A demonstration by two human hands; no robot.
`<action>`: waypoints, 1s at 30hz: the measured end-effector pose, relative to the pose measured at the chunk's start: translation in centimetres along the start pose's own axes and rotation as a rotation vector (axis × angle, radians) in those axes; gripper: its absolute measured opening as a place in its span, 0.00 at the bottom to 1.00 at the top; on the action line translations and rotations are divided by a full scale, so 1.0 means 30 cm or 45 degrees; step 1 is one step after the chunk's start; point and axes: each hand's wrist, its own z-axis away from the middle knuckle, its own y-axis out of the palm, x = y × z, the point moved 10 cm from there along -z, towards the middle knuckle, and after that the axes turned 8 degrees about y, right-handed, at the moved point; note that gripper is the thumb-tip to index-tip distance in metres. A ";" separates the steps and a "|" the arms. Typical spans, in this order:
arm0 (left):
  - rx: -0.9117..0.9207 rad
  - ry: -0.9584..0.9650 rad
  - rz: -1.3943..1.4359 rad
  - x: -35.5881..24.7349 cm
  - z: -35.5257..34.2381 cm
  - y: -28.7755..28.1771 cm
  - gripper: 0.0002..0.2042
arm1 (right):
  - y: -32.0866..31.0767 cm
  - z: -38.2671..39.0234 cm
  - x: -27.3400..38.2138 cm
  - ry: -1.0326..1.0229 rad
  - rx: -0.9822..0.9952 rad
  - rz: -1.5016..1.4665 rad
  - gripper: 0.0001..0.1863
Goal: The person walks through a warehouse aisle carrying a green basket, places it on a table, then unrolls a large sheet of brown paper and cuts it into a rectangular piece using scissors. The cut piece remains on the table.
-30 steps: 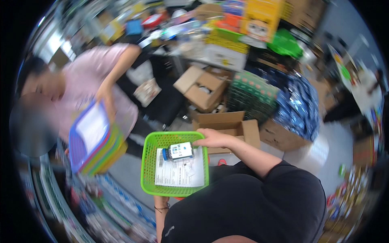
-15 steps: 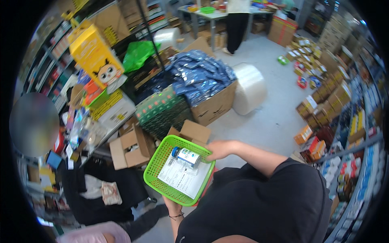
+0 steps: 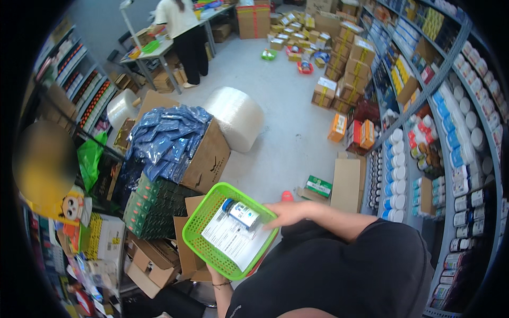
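My right hand [image 3: 283,213] grips the right rim of a green perforated plastic basket [image 3: 195,231], held in front of my dark shirt. My left hand [image 3: 217,276] holds the basket from below at its near left, its fingers mostly hidden. Inside lie a printed paper sheet [image 3: 222,238] and, on it, a bottle [image 3: 243,216] with a blue cap and white label, lying on its side. A red edge [image 3: 263,259] shows just beneath the green basket.
Shelves of bottles [image 3: 395,175] line the right. Stacked cartons [image 3: 352,79] stand beside them. A box of blue packets [image 3: 204,164], a bubble-wrap roll [image 3: 236,119] and open cartons [image 3: 151,262] are at left and middle. A person [image 3: 175,26] stands at a back table [image 3: 154,55].
My view has swung rightward from the clutter and the co-worker in pink, who has left view, to the aisle and shelves. The basket stays in my hands, slightly turned.
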 end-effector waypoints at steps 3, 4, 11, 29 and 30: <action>0.064 -0.094 -0.045 0.079 -0.117 0.153 0.26 | -0.166 0.045 -0.052 0.059 -0.013 0.003 0.36; 0.087 -0.118 -0.060 0.104 -0.162 0.214 0.26 | -0.237 0.058 -0.060 0.057 -0.031 0.042 0.36; 0.262 -0.291 -0.181 0.292 -0.506 0.645 0.26 | -0.739 0.121 -0.149 0.056 -0.176 -0.195 0.32; 0.416 -0.411 -0.001 0.736 -1.541 1.466 0.27 | -1.826 0.033 -0.391 -0.076 -0.460 -0.135 0.27; 0.426 -0.408 0.010 0.748 -1.631 1.522 0.27 | -1.929 -0.001 -0.396 -0.175 -0.487 -0.052 0.27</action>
